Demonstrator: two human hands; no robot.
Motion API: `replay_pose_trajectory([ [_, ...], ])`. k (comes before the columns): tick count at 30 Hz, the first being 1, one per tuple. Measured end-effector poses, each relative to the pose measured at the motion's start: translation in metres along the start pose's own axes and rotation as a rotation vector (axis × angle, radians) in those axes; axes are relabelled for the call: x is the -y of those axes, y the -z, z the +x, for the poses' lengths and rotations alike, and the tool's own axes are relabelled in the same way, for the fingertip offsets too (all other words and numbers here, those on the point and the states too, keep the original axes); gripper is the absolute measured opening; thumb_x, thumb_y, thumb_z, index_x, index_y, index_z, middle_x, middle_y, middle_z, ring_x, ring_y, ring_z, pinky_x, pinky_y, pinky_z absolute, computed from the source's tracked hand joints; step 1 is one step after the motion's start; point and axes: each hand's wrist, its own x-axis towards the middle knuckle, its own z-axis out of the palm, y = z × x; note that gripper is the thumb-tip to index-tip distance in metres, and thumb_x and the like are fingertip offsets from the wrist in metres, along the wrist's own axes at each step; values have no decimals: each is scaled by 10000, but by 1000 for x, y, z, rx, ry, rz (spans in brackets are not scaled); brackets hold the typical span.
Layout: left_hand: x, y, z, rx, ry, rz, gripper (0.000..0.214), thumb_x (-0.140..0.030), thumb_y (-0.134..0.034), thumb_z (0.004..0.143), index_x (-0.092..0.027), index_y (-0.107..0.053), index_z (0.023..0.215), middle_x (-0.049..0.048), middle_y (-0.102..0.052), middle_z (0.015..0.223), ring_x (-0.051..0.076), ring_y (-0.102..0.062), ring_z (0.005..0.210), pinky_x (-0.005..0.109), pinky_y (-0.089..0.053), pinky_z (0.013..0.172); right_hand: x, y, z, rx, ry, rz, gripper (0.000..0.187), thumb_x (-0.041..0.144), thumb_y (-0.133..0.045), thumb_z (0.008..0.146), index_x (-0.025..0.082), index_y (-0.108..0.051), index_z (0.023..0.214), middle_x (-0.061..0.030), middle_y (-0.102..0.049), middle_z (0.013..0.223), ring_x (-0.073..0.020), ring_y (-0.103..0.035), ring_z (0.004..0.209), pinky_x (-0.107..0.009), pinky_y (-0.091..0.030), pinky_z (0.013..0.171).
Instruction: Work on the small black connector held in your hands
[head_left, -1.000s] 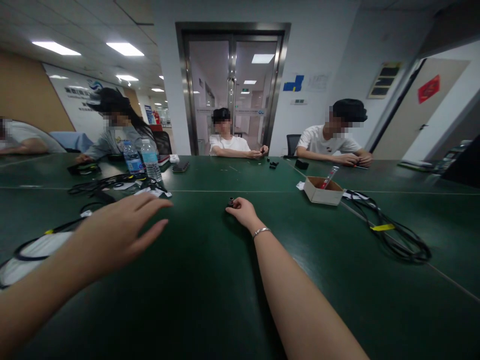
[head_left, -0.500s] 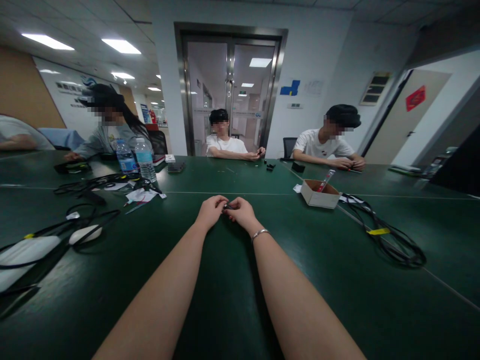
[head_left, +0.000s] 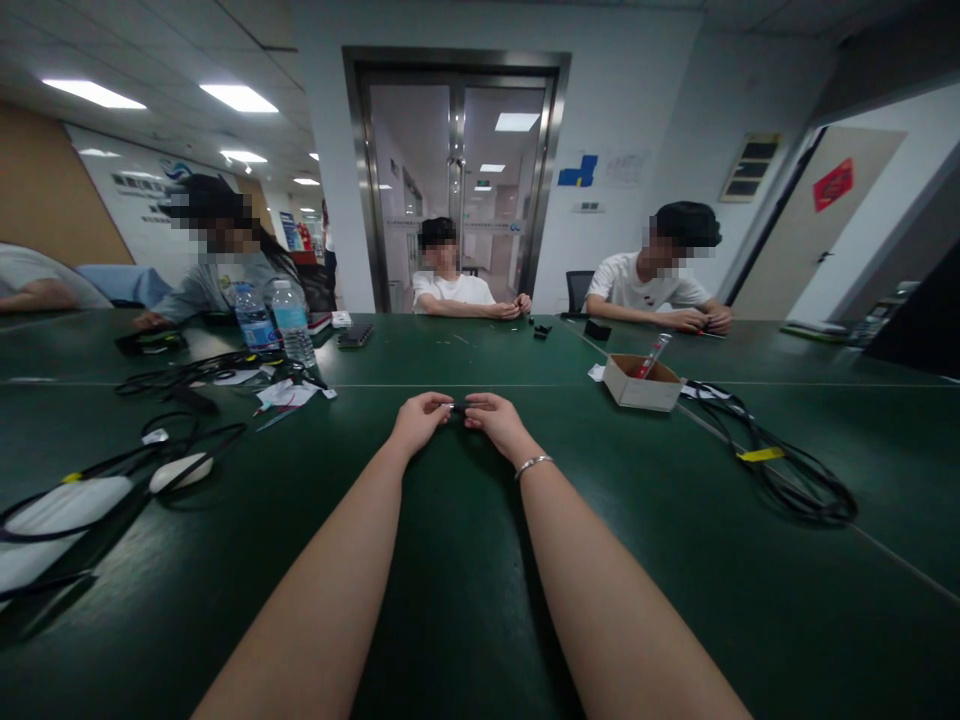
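Over the middle of the dark green table (head_left: pixel 459 560), my left hand (head_left: pixel 420 420) and my right hand (head_left: pixel 496 424) face each other. Between them is a small dark object (head_left: pixel 459 408) with a light or shiny bit at its left end. Thumb and fingers of my left hand pinch that left end, and those of my right hand pinch the right end. It is too small to tell its kind, or whether it is one piece or two. A silver bracelet (head_left: pixel 534 465) circles my right wrist.
An open cardboard box (head_left: pixel 642 392) with a clear-and-red tube stands right, near coiled black cable (head_left: pixel 787 480). Left lie more cables (head_left: pixel 202 368), a white mouse (head_left: pixel 181 474) and paper scraps (head_left: pixel 289 394), with water bottles (head_left: pixel 292 322) behind. Several people sit around the table.
My hands have moved slightly apart, mostly the right one to the right, so more of the small dark object shows between them. The camera view has shifted a little.
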Motion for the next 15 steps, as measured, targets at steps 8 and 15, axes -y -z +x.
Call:
replay_pose_trajectory([
  [8,6,-2,5,-4,24,14,189,-287,-614,784,-139,-667,888,47,-661,751,128,-599,658,254,-486,638,0,3,0,35,24,76,204,-18,-585,775,126,-655,901,-9,-621,635,-84,-599,528,-167,-531,553],
  [15,8,-1,3,-11,-34,125,306,-387,-696,695,-163,-675,902,44,-668,763,145,-593,656,258,-468,617,0,3,0,34,4,117,208,-11,-650,736,114,-674,900,-19,-643,685,-88,-592,545,-200,-549,593],
])
